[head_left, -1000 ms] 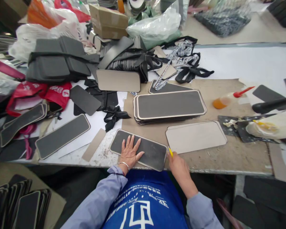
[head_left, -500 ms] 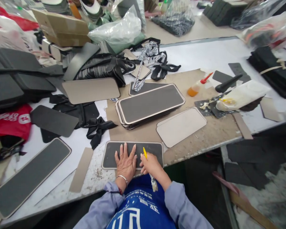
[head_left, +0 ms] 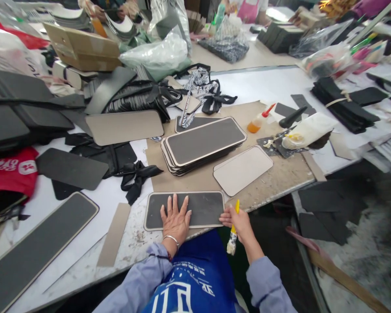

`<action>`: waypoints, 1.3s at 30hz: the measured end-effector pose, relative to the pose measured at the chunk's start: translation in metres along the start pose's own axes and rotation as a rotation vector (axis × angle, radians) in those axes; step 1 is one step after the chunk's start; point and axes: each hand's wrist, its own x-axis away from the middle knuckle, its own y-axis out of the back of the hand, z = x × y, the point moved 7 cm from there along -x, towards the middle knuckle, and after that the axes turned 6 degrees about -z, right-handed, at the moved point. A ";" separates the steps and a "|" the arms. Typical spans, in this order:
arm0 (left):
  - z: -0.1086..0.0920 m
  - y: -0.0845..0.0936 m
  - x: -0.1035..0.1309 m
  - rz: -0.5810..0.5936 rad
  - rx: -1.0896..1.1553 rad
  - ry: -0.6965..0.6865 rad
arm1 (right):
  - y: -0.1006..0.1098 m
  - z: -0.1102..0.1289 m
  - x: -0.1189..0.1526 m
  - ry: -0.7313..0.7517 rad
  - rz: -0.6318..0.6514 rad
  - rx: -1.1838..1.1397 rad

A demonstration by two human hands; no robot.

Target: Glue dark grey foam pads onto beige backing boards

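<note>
A dark grey rounded panel with a beige rim [head_left: 208, 211] lies near the table's front edge. My left hand [head_left: 176, 219] rests flat on it, fingers spread. At the panel's right end is my right hand [head_left: 237, 221], its fingertips at the panel's edge. It holds a brush [head_left: 233, 237] with a yellow handle and pale, coated bristles pointing down. Behind the panel sits a stack of similar panels [head_left: 207, 141]. Light beige panels [head_left: 244, 170] lie to the right of the stack.
An orange-filled bottle [head_left: 256, 124] with a red nozzle and a glue-smeared white container [head_left: 308, 132] are at right. Black fabric strips [head_left: 135, 180] and a long panel [head_left: 48, 248] lie at left. Bags and a cardboard box [head_left: 84, 48] stand behind; other people are at the far side.
My right hand has moved right, from the panel's top to its right end, with the brush. My left hand stays flat on the panel. The view has shifted, showing more of the background.
</note>
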 end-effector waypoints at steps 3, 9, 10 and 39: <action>0.001 0.006 -0.002 -0.014 0.008 -0.010 | 0.029 -0.001 0.002 0.120 -0.153 0.083; 0.029 0.023 -0.004 -0.091 0.039 -0.119 | 0.022 0.024 0.031 0.488 -0.165 0.574; 0.037 0.026 -0.004 -0.111 0.032 -0.142 | 0.010 0.030 0.039 0.562 -0.168 0.678; 0.075 0.006 0.005 -0.043 -0.035 -0.272 | -0.004 0.010 0.024 1.121 -0.348 1.144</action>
